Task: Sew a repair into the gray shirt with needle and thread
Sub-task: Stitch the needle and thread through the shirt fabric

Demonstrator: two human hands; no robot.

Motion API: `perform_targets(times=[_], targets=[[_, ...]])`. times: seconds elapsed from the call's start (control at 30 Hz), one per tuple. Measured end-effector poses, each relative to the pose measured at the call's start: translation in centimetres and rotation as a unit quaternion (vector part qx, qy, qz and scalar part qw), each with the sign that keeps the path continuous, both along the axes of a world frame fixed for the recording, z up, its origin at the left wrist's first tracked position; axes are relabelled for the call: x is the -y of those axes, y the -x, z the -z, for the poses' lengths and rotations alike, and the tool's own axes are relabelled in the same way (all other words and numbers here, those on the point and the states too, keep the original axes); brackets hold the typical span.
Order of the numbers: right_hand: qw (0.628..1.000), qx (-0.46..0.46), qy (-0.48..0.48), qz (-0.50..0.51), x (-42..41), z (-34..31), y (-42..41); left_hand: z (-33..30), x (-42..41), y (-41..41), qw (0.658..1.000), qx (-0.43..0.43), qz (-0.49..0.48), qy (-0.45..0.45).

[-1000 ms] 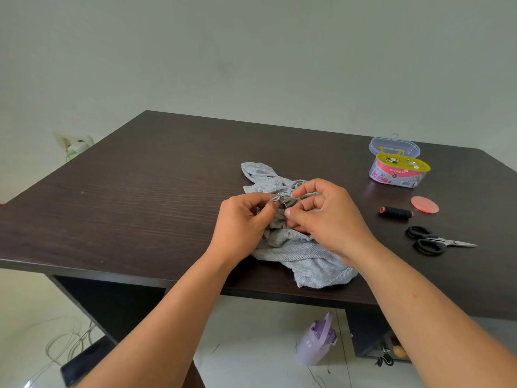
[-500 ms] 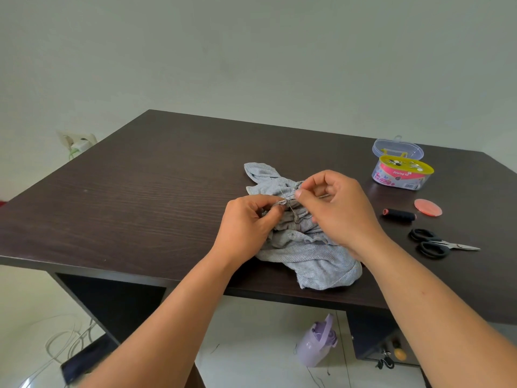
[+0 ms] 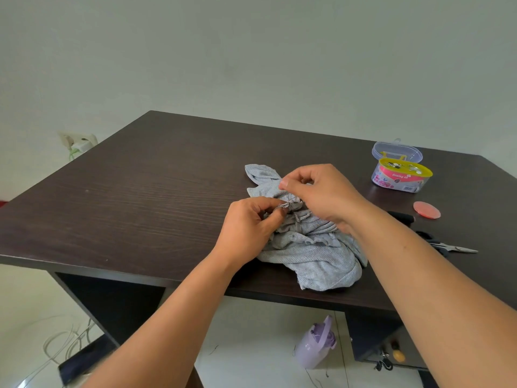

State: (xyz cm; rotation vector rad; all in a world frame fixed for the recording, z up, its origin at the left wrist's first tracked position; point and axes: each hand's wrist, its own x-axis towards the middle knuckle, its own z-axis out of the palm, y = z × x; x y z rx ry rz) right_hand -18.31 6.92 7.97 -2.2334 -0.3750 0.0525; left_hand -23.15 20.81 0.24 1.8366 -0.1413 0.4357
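Observation:
The gray shirt lies bunched on the dark table near its front edge. My left hand pinches a gathered fold of the fabric at the top of the heap. My right hand hovers just above and behind that fold, thumb and forefinger pressed together as on a needle. The needle itself is too thin to make out. A short dark thread seems to run from those fingertips down to the fold.
A sewing kit box with its clear lid open stands at the back right. A pink disc, a black thread spool and scissors lie right of my right forearm. A lilac bottle sits on the floor.
My right hand has lifted up and away from the fold, its pinched fingertips rising toward the far side. My left hand kept its pinch on the fabric.

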Motion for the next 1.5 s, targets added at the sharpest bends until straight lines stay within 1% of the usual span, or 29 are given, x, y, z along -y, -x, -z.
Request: perform_targets(times=[0.13,0.27,0.3,0.33,0.4,0.5,0.6,0.67,0.7,0.77,0.8,0.83,0.87,0.93,0.97,1.03,1.1,1.17,1.3,1.5], targets=[[0.995,0.010,-0.101,0.021,0.1,-0.7,-0.4,0.1,0.0,0.0,1.000,-0.005,-0.003,0.000],[0.976,-0.038,-0.215,0.018,0.3,-1.9,-0.5,0.0,0.0,0.0,1.000,-0.015,-0.008,0.000],[0.973,-0.046,-0.227,0.016,0.5,-2.2,-0.6,-0.1,0.0,0.0,1.000,-0.018,-0.008,0.000],[0.975,-0.043,-0.219,0.020,0.7,-2.4,-0.7,-0.1,0.0,0.0,1.000,-0.019,-0.008,0.001],[0.987,-0.013,-0.154,0.036,1.2,-2.6,-0.9,-0.1,0.0,0.0,1.000,-0.019,-0.009,0.000],[0.998,0.035,-0.026,0.038,1.7,-3.2,-0.5,-0.1,0.0,0.0,1.000,-0.017,-0.013,-0.003],[0.987,0.057,0.148,-0.010,2.3,-4.1,0.2,-0.1,0.0,-0.1,1.000,-0.016,-0.018,-0.004],[0.966,0.029,0.252,-0.041,2.7,-4.6,0.6,-0.1,-0.1,-0.2,1.000,-0.017,-0.021,-0.005],[0.956,0.004,0.289,-0.057,2.8,-4.9,0.9,-0.1,-0.1,-0.2,1.000,-0.019,-0.022,-0.004],[0.938,-0.055,0.331,-0.086,3.1,-5.0,1.2,0.0,-0.1,-0.2,0.999,-0.024,-0.023,-0.003],[0.935,-0.081,0.330,-0.099,3.3,-5.0,1.2,0.0,-0.1,-0.2,0.999,-0.026,-0.023,-0.002],[0.940,-0.101,0.305,-0.111,3.4,-4.9,1.3,0.0,-0.1,-0.3,0.999,-0.027,-0.022,0.000],[0.952,-0.112,0.259,-0.119,3.5,-4.8,1.2,0.1,-0.2,-0.3,0.999,-0.027,-0.022,0.002],[0.978,-0.118,0.129,-0.115,3.5,-4.7,0.9,0.1,-0.2,-0.3,0.999,-0.023,-0.022,0.000],[0.985,-0.121,0.063,-0.108,3.5,-4.8,0.8,0.2,-0.2,-0.4,1.000,-0.021,-0.023,-0.001],[0.987,-0.119,-0.038,-0.096,3.5,-4.8,0.6,0.2,-0.2,-0.4,0.999,-0.021,-0.025,-0.005],[0.985,-0.110,-0.101,-0.085,3.5,-4.9,0.4,0.3,-0.2,-0.4,0.999,-0.023,-0.025,-0.007],[0.983,-0.095,-0.137,-0.078,3.3,-4.8,0.2,0.3,-0.2,-0.5,0.999,-0.025,-0.027,-0.011],[0.980,-0.062,-0.179,-0.061,3.4,-4.6,-0.4,0.5,-0.2,-0.6,0.999,-0.029,-0.031,-0.007],[0.978,-0.029,-0.204,-0.036,3.6,-4.4,-0.9,0.5,-0.2,-0.6,0.999,-0.032,-0.033,-0.008]])
